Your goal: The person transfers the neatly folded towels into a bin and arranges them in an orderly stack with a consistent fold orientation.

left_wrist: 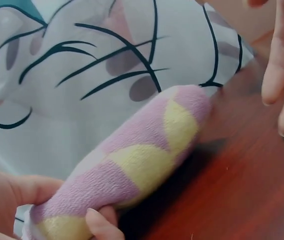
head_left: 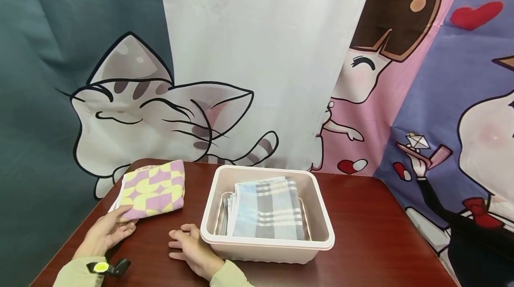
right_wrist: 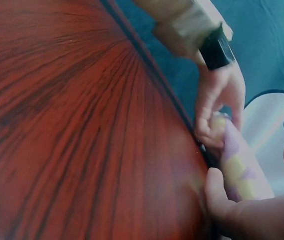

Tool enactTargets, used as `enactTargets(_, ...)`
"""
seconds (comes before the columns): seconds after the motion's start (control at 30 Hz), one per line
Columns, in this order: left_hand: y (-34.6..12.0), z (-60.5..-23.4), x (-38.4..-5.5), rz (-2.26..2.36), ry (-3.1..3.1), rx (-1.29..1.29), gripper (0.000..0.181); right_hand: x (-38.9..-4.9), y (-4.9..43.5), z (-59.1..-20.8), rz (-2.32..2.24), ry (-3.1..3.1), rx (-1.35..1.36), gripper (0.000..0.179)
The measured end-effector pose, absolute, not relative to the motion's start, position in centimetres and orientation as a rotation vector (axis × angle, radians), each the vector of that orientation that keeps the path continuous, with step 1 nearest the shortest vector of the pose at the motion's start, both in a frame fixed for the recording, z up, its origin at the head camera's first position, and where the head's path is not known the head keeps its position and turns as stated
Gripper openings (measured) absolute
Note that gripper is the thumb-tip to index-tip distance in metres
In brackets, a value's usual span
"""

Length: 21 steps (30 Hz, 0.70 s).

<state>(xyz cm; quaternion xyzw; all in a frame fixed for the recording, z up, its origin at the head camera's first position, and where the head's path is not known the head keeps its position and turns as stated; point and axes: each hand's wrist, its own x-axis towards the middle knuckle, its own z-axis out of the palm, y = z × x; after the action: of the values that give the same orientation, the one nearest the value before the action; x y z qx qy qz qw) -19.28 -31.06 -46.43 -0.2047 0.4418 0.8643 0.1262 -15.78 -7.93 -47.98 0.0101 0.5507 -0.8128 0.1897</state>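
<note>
A folded pink-purple and yellow patterned towel (head_left: 156,189) is at the left of the table. My left hand (head_left: 105,233) pinches its near left corner, thumb on one face and fingers on the other, as the left wrist view shows with the towel (left_wrist: 137,160). Between that towel and a light plastic bin stands my right hand (head_left: 192,249), fingers loosely bent and holding nothing. The bin (head_left: 265,243) contains folded cloths, the front one a blue, grey and white plaid towel (head_left: 267,211).
The reddish-brown wooden table (head_left: 361,224) extends to the right of the bin. Behind it hangs a curtain (head_left: 261,64) printed with a cartoon cat and figures. A dark band with a yellow disc (head_left: 100,268) is on the left sleeve.
</note>
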Motion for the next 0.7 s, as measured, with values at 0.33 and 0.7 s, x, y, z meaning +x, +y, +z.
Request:
enactTargets(0.33,-32.5,-46.1,-14.2,2.186,1.229,-0.118,0.023,-16.5,-8.4,-48.6,-2.441,1.322,0.049,0.032)
enactTargets(0.7,-33.2,-44.7,-11.1,1.988,1.290,0.132,0.027,-17.0,-8.8,-48.6,-2.486,1.304,0.034,0.038)
